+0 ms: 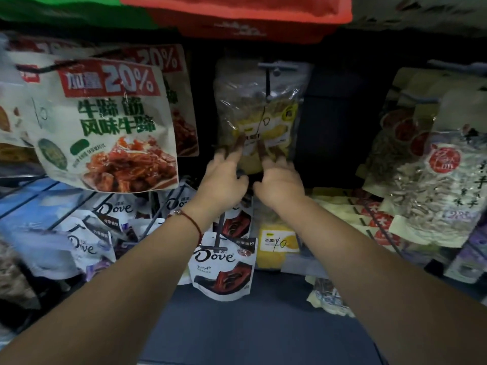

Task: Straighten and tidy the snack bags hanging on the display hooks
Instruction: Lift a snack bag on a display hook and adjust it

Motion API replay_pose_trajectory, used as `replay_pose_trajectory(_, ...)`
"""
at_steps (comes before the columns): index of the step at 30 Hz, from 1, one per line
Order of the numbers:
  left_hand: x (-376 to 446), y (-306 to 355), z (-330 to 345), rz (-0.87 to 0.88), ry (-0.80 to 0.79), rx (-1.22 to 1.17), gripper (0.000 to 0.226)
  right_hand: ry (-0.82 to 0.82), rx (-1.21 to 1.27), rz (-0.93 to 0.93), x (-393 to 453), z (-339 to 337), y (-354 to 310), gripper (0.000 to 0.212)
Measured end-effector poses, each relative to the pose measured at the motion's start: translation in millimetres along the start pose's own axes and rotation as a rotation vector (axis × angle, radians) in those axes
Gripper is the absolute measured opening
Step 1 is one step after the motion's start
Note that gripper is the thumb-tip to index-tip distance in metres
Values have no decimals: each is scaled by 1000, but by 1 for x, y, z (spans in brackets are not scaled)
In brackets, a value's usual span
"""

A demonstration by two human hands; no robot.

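**Both hands on the clear mango bag, centre hook**

Here, the clear snack bag (259, 114) with the yellow label hangs on the centre display hook (274, 71), against the dark back panel. Both hands reach up to its lower part. Left hand (224, 177) has its fingers stretched out straight, tips lying on the bag's lower left front. Right hand (280, 180) does the same on the lower right, fingers extended and pressing flat. Hands side by side, nearly touching at the thumbs; neither visibly wraps the bag. Red string bracelet (192, 222) on the left wrist.

Left of it, a white beef snack bag (105, 127) marked 20% hangs tilted. Right side, seed bags (432, 185) on their own hooks. Below the hands, Dove chocolate bags (224, 264) and a small yellow mango pack (276, 246). Red basket (250, 17) overhead.
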State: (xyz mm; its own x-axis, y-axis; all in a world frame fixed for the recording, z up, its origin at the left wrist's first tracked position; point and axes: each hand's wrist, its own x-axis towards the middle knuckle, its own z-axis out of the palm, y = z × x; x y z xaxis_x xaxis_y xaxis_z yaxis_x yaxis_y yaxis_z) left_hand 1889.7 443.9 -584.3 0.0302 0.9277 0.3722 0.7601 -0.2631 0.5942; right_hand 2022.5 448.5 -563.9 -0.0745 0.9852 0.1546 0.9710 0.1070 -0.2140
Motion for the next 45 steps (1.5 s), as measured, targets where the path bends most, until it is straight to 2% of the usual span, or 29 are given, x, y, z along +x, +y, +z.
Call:
replay_pose_trajectory(6, -31, 8, -24, 27, -52, 206, 78, 186, -216, -207, -53, -11, 13, 77)
replay_pose_trajectory(9, -57, 8, -37, 44, -72, 304, 78, 133, -216, -245, -70, -17, 18, 81)
replay_pose_trajectory(14, -100, 8, -58, 169, 69, 412, 72, 127, -200, -234, -90, -27, 11, 80)
replay_pose_trajectory(23, -127, -59, -99, 62, 97, 548, 81, -16, 7, -399, -104, -12, -79, 81)
replay_pose_trajectory(29, -107, -120, -158, 47, 173, 723, 87, -11, 41, -519, -92, 3, -151, 79)
replay_pose_trajectory(31, -97, -139, -173, 43, 203, 765, 92, 60, 4, -531, -86, 7, -171, 77)
replay_pose_trajectory(33, -88, -155, -183, 81, 221, 798, 98, 206, -68, -545, -80, 15, -189, 75)
replay_pose_trajectory(36, -74, -174, -185, 134, 178, 717, 100, 357, -144, -510, -68, 30, -205, 76)
replay_pose_trajectory(41, -53, -186, -178, 243, 111, 655, 91, 327, -153, -388, -40, 31, -213, 77)
replay_pose_trajectory(45, -10, -183, -172, 294, 123, 615, 84, 345, -126, -303, -12, 24, -215, 77)
